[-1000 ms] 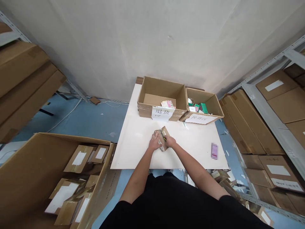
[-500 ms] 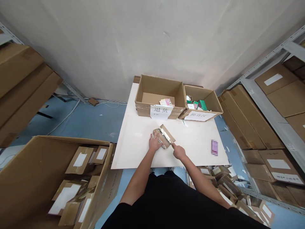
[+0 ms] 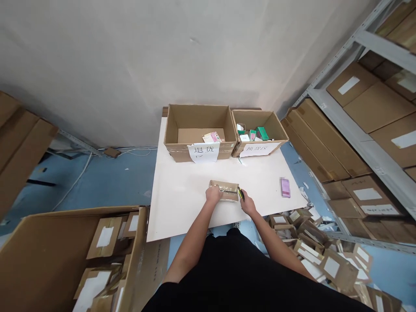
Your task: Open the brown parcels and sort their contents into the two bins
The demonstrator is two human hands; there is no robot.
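A small brown cardboard parcel (image 3: 225,190) wrapped in shiny tape lies flat on the white table (image 3: 182,195). My left hand (image 3: 213,195) presses down on the parcel's left end, fingers curled over it. My right hand (image 3: 248,203) sits at the parcel's right end, closed on a small yellow and black cutter (image 3: 241,193) whose tip meets the parcel's edge.
Two open labelled cartons stand at the table's back: a large one (image 3: 199,130) holding a few items and a smaller one (image 3: 258,138) with green and white packs. A pink object (image 3: 285,187) lies at the right. A big carton of parcels (image 3: 97,255) is at left, opened boxes (image 3: 325,255) litter the floor at right beside shelving (image 3: 364,143).
The parcel has been turned from slanting to lying level across the table. My right hand moved from its near corner to its right end. The camera view shifted right.
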